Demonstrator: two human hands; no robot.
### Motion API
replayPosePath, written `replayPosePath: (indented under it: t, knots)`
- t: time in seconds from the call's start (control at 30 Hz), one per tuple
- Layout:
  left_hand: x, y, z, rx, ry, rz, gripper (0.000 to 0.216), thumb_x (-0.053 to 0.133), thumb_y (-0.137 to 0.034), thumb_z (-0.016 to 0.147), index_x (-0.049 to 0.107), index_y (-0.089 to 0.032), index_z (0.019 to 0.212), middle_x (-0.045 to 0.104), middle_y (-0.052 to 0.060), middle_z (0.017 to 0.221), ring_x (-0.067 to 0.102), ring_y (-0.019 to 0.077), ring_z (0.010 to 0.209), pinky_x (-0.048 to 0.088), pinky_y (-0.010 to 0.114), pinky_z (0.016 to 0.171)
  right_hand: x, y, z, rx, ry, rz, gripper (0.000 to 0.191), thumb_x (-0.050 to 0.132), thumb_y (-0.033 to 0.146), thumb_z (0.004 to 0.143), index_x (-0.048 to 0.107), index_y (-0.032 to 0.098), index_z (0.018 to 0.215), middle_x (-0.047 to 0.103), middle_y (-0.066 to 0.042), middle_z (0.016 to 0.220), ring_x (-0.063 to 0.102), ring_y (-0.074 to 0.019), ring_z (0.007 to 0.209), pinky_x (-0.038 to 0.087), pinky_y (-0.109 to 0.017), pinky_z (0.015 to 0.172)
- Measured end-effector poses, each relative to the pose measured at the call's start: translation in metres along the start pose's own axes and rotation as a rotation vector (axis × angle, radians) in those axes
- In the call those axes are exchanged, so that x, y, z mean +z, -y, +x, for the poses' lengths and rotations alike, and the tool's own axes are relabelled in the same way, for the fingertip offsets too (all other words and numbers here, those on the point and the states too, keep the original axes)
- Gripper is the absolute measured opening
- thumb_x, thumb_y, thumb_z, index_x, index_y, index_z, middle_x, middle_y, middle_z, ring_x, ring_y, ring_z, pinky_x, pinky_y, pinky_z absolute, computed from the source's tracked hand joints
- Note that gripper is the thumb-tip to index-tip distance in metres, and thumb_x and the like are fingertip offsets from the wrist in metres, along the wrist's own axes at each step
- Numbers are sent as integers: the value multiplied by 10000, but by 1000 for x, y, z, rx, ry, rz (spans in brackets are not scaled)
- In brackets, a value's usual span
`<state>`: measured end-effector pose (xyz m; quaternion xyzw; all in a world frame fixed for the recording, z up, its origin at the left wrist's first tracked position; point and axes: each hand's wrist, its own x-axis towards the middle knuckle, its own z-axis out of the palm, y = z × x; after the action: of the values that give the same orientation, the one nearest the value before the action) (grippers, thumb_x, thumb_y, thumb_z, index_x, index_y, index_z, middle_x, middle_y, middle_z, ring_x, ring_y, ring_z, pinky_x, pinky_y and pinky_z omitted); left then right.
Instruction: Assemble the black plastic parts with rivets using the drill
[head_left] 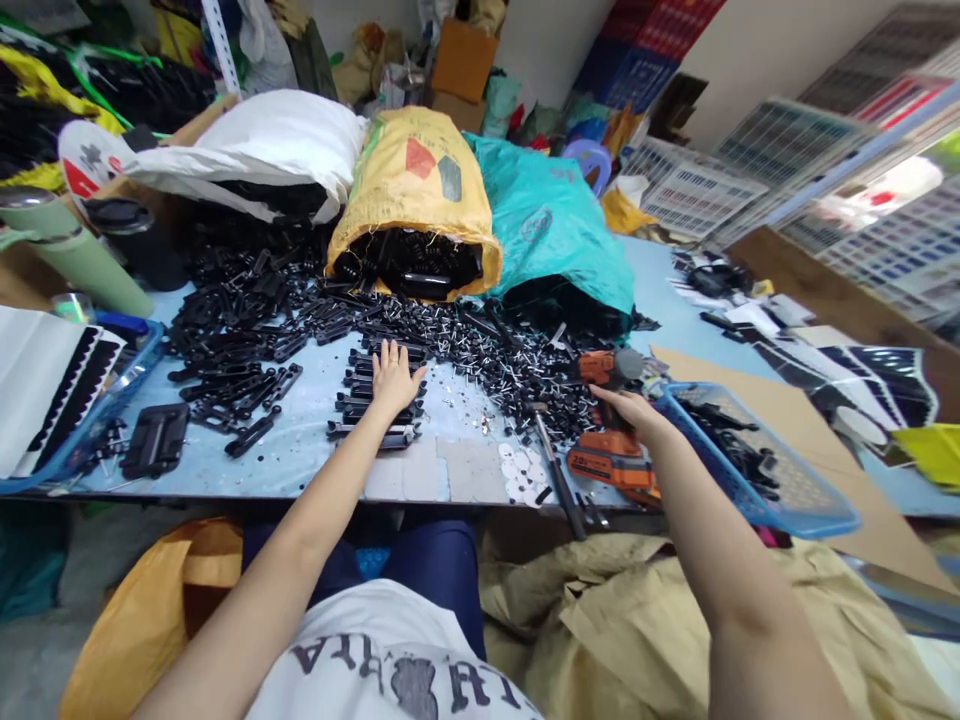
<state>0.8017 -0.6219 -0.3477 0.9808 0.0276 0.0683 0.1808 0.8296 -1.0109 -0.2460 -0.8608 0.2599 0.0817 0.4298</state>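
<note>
My left hand [394,380] lies with fingers spread on a row of black plastic parts [375,437] lined up on the blue table. My right hand [630,410] is around the handle of an orange and black cordless drill [609,462], with the index finger stretched toward the trigger area; the other fingers are partly hidden. The drill's head points to the left, over a heap of small screws and black pieces [510,365]. A hammer [559,475] lies just left of the drill's battery, its handle reaching past the table edge.
Loose black parts [247,320] are heaped at the left. White [285,140], yellow [420,170] and teal sacks [547,220] stand behind. A blue basket [795,510] with black parts sits right of the drill; another basket [112,405] is far left, near a green flask [90,260].
</note>
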Motion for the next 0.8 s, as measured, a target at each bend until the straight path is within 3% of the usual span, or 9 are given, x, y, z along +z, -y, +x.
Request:
replayPosePath:
  t: [0.1, 0.27, 0.37, 0.47, 0.57, 0.67, 0.8]
  knots:
    - [1, 23, 22, 65, 71, -1, 669, 182, -574, 891, 358, -156, 1383, 294, 91, 1474, 142, 293, 1386, 98, 537, 1106, 12, 19, 4, 110, 60, 67, 314, 738, 375, 656, 491, 181, 643, 517, -8, 483, 487, -129, 437, 451, -267, 468]
    - [-4, 53, 10, 139, 72, 21, 721, 164, -639, 861, 349, -183, 1388, 312, 60, 1470, 143, 271, 1387, 88, 492, 1118, 20, 28, -10, 18, -46, -54, 286, 764, 274, 622, 494, 179, 602, 465, 10, 409, 434, -117, 391, 393, -243, 376]
    - [-2, 49, 5, 127, 96, 25, 847, 191, -710, 812, 320, -112, 1398, 256, 121, 1486, 114, 295, 1391, 89, 468, 1122, 16, 45, -24, -87, -62, -160, 211, 761, 205, 595, 566, 149, 656, 473, 10, 400, 408, -111, 361, 340, -236, 340]
    - [5, 33, 1, 135, 115, 8, 936, 204, -747, 779, 293, -51, 1399, 197, 179, 1493, 100, 296, 1394, 85, 427, 1128, 24, 82, -42, -266, 66, -323, 230, 759, 220, 576, 620, 121, 729, 484, 17, 406, 403, -105, 343, 329, -235, 341]
    - [11, 19, -3, 192, 130, -24, 916, 180, -735, 790, 283, -64, 1405, 188, 157, 1501, 88, 274, 1399, 77, 411, 1133, 61, 136, -64, -456, 283, -427, 295, 773, 227, 545, 638, 100, 775, 513, 17, 453, 439, -102, 389, 373, -232, 391]
    - [13, 15, -7, 232, 154, -43, 891, 173, -723, 800, 276, -81, 1410, 193, 137, 1503, 89, 262, 1400, 80, 417, 1134, 124, 192, -86, -607, 436, -595, 333, 768, 178, 539, 650, 105, 842, 559, 17, 544, 490, -97, 479, 422, -217, 480]
    - [13, 17, -7, 246, 156, -56, 952, 185, -765, 767, 275, -65, 1406, 199, 153, 1499, 94, 276, 1398, 98, 418, 1133, 201, 253, -107, -647, 494, -919, 225, 720, 231, 617, 654, 89, 779, 556, -1, 562, 505, -115, 501, 418, -241, 487]
